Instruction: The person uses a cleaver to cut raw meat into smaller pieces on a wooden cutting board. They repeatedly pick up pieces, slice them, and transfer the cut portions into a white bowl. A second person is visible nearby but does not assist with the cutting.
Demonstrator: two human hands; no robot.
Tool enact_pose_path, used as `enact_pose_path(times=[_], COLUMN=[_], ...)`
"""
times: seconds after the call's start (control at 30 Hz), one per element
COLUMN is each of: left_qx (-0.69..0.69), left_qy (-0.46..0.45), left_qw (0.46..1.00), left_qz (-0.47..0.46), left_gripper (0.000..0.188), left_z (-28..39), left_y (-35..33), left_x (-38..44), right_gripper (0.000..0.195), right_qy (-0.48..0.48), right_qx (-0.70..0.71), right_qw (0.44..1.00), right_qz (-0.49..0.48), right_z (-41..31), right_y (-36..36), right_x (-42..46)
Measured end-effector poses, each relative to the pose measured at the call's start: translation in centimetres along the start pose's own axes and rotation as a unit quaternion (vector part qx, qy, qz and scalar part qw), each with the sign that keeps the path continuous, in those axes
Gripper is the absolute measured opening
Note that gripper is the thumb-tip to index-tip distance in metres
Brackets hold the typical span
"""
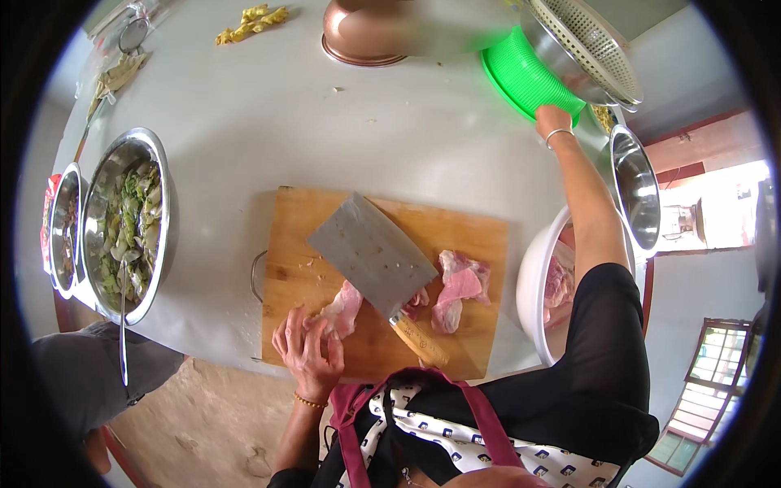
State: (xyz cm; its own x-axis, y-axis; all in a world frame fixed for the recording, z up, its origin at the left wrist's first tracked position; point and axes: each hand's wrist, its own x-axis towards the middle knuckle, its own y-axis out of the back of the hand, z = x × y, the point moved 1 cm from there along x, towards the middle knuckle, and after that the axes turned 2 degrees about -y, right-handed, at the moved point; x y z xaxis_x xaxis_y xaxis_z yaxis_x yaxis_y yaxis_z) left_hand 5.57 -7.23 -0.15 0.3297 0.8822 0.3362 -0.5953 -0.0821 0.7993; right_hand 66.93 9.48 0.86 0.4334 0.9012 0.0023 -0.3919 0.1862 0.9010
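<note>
My left hand (308,351) is at the lower left of a wooden cutting board (293,226), its fingers curled on a piece of raw meat (345,308). A cleaver (372,250) lies across the board, its wooden handle towards me. Part of a small meat scrap (417,302) shows beside the blade. Another chunk of raw meat (462,287) lies to the right of the cleaver. My right hand (554,119) reaches far out to the back right and grips the rim of a green plastic basket (531,76); its fingertips are hard to see.
A white basin (531,293) with raw meat stands right of the board, near a steel bowl (634,189). A colander (601,49) overhangs the basket. At left are a steel basin (155,244) of vegetables and a person's dark-clothed leg (104,372). Ginger (253,24) and a copper-coloured pot (354,30) sit behind.
</note>
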Motion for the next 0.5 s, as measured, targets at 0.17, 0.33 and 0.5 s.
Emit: enact_pose_path(times=[0.17, 0.33, 0.5], left_qx=[0.009, 0.007, -0.002], left_qy=[0.002, -0.005, -0.003], left_qw=[1.000, 1.000, 1.000], left_qz=[-0.009, -0.010, -0.014], left_gripper=[0.025, 0.026, 0.025], left_z=[0.2, 0.1, 0.3], left_y=[0.1, 0.0, 0.2], left_x=[0.1, 0.1, 0.3], right_gripper=[0.014, 0.014, 0.016], right_qy=[0.053, 0.073, 0.077], right_qx=[-0.063, -0.074, -0.090], right_qw=[0.997, 0.994, 0.992], right_qz=[0.001, 0.036, 0.049], right_z=[-0.7, 0.3, 1.3], right_y=[-0.1, -0.8, -0.8], right_x=[0.0, 0.2, 0.2])
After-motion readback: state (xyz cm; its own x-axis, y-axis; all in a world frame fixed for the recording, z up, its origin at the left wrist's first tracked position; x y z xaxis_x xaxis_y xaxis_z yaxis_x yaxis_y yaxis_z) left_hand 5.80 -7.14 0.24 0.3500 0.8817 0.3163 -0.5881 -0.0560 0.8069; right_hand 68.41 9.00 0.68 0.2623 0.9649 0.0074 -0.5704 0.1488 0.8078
